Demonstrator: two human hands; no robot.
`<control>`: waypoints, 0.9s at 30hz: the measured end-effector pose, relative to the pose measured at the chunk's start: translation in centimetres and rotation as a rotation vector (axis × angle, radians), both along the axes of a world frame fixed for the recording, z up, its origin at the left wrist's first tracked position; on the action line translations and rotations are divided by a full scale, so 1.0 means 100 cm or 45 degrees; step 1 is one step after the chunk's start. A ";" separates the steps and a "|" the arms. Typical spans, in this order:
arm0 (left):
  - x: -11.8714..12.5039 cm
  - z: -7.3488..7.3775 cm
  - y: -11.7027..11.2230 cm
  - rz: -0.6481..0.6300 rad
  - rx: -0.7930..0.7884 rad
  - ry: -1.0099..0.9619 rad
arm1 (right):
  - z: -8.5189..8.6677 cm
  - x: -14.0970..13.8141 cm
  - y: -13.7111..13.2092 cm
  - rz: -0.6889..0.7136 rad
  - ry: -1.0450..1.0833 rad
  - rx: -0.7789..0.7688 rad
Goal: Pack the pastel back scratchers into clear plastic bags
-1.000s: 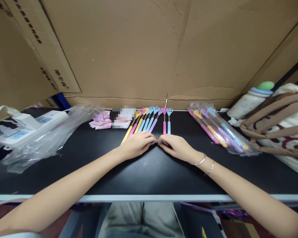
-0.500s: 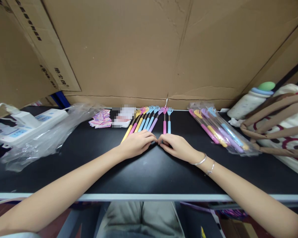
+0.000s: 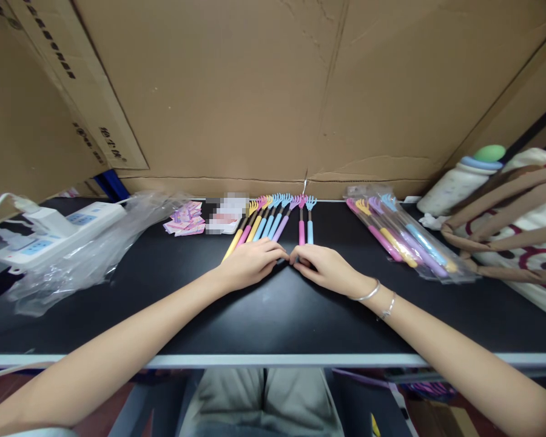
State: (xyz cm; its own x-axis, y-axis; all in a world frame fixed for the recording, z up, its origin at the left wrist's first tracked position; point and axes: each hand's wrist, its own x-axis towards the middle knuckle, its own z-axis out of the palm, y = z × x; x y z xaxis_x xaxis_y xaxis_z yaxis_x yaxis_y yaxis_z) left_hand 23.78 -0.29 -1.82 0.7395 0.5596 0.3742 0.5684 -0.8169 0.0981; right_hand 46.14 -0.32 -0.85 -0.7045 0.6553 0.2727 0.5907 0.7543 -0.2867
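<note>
My left hand [image 3: 255, 263] rests on the black table with its fingers loosely curled and pointing right. It covers the lower handles of several back scratchers [image 3: 255, 228] with yellow, pink, blue and purple grips, lying side by side. My right hand [image 3: 324, 267] lies opposite, fingers bent inward and its fingertips almost meeting those of the left. Just beyond it lie a pink back scratcher [image 3: 301, 229] and a blue back scratcher [image 3: 310, 230], claws pointing away from me. Both palms are hidden, and nothing shows sticking out of either hand.
At the left sit a white power strip [image 3: 59, 233] and a clear plastic bag [image 3: 113, 243]. Pink printed cards [image 3: 185, 220] lie behind. On the right are back scratchers in clear packaging [image 3: 404, 237], a white bottle [image 3: 457, 185] and a tote bag [image 3: 519, 237]. Cardboard [image 3: 236, 91] stands along the back.
Both hands stay in the same place with the same pose. Only the camera view shifts very slightly.
</note>
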 end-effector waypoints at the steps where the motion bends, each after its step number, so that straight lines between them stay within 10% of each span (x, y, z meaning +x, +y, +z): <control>1: 0.000 0.001 0.000 -0.001 0.025 0.007 | 0.000 0.000 0.000 0.001 0.002 0.001; 10: -0.026 0.031 0.012 0.089 0.497 0.087 | 0.000 0.001 0.000 0.001 -0.017 0.000; 18: -0.106 0.072 0.050 0.753 0.531 0.049 | 0.000 -0.001 0.001 -0.009 -0.033 0.007; 27: -0.203 0.038 0.061 1.214 0.115 0.177 | -0.001 0.000 0.001 0.003 -0.040 0.003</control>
